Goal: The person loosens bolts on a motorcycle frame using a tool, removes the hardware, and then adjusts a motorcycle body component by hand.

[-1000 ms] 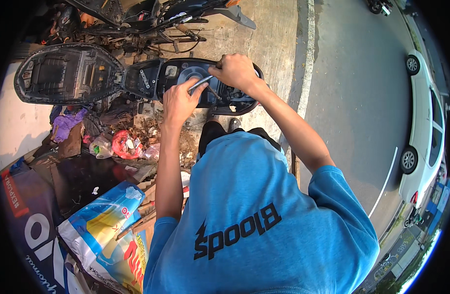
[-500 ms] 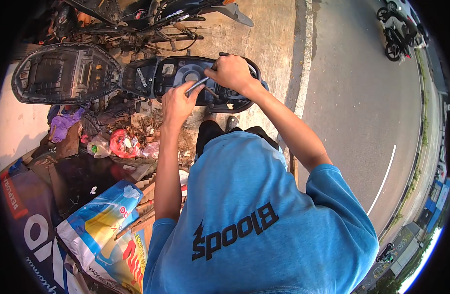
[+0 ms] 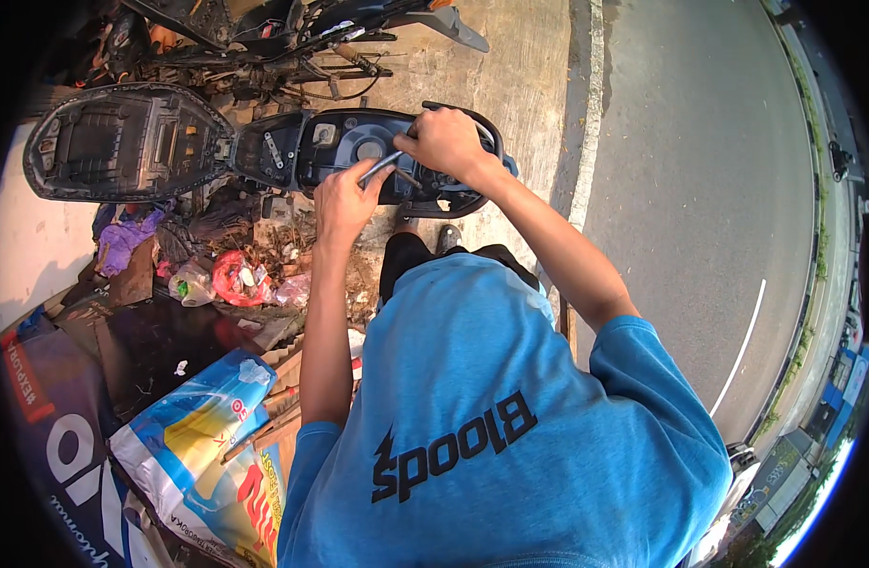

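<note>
A scooter's dark body (image 3: 313, 172) lies across in front of me, its seat (image 3: 145, 142) flipped open to the left, underside up. My left hand (image 3: 340, 204) is closed around a slim silver metal rod (image 3: 383, 163), which slants up to the right over the body. Near the rod's upper end my right hand (image 3: 449, 142) is closed, knuckles up, over the part inside the curved black grab rail (image 3: 496, 134). Whatever its fingers hold is hidden beneath them. A round grey cap (image 3: 369, 150) shows between the hands.
Beyond the scooter stands a stripped motorcycle frame (image 3: 302, 62). At left below are plastic bags (image 3: 240, 276), a purple cloth (image 3: 126, 239), debris and a printed sack (image 3: 197, 417). A kerb line (image 3: 586, 170) separates the concrete from the road (image 3: 680, 208) at right.
Both hands stay almost in place, the left shifting very slightly with the rod. On the road, the motorbike at upper right has left its spot; another vehicle shows beside my right sleeve.
</note>
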A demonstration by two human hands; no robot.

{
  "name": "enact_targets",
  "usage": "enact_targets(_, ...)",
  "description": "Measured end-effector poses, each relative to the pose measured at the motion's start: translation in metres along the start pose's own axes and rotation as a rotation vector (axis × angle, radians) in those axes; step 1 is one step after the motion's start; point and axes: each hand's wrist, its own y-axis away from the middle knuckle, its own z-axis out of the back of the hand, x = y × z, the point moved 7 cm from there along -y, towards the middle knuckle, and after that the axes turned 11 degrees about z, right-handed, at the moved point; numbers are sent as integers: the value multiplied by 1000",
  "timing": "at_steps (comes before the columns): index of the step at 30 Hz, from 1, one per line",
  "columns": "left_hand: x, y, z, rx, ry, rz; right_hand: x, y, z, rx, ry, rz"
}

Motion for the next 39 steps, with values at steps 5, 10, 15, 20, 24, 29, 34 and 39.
enact_targets(5,-2,6,2,20,3,55,5,4,-2,-33,17,52)
enact_targets(10,47,-4,-3,-200,-94,75,34,7,-17,92,5,300)
enact_targets(15,61,-33,10,-355,-240,-5,57,4,-31,108,-172,336)
enact_targets(20,87,-21,-15,-144,399,737,64,4,-46,0,-133,124)
enact_targets(24,66,1,-42,-104,468,696,75,28,-50,-8,-178,122)
enact_targets(29,90,3,-54,-35,490,700,82,44,-48,130,-402,172)
enact_targets(34,33,8,-4,41,114,635,53,35,19,-201,-284,64)
enact_targets(39,18,-4,-3,-32,42,162,57,19,43,-388,238,511)
